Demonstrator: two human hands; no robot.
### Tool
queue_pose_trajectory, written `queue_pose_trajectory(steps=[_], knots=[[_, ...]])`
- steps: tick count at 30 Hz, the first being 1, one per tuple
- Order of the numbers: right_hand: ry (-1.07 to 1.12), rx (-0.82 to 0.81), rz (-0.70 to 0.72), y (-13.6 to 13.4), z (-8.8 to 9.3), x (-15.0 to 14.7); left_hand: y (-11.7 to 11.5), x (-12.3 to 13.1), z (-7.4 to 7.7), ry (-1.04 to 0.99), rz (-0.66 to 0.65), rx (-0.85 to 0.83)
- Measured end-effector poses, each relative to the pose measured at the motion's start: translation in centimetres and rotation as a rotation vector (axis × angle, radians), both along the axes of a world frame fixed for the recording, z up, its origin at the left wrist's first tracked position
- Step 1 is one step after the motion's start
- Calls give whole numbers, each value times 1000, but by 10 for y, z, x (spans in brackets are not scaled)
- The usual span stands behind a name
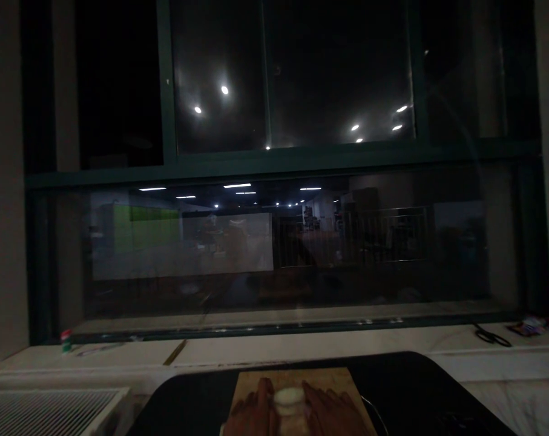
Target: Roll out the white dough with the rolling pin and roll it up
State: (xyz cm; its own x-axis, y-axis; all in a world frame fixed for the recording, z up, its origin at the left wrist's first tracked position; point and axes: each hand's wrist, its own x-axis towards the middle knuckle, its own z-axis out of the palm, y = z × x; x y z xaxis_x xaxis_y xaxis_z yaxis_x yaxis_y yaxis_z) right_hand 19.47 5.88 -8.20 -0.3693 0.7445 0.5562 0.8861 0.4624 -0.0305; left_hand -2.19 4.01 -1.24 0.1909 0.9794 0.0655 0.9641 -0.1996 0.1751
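Whitish disc [289, 396]; tan board [331, 378]; black tabletop [405, 383]; dark-green window frame [301, 160]; off-white sill [310, 346].

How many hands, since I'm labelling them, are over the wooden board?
2: left hand left of the pale round thing, right hand right of it; both cut off by the frame.

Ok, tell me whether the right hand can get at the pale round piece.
Probably yes: the right hand is close beside the pale round piece, over the wooden board, with nothing visible in between.

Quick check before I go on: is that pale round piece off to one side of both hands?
No, the pale round piece shows between the left hand and the right hand.
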Motion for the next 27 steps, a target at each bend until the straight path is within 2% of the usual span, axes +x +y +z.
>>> queue_pose_trajectory(steps=[3,5,7,10,13,15,18,21,24,27], knots=[[-105,-130,-1,-3,35,-3,1,1,15,-55,12,-26],[-193,-144,0,2,47,-6,4,3,22,-83,42,-76],[-269,-96,19,11,49,-7,9,3,25,-110,75,-95],[-276,-45,41,28,40,-7,18,1,21,-135,28,6],[-152,-54,72,40,31,-6,26,-2,18,-123,-2,79],[-27,-97,78,44,30,-5,29,-2,20,-144,27,36],[126,-219,59,47,39,-6,33,-1,29,-159,50,-30],[134,-303,31,52,52,-8,38,-1,34,-99,33,-14],[80,-332,-21,61,61,-12,49,-2,32,-46,-12,24],[53,-338,-75,73,62,-14,66,-4,25,-60,-13,19]])
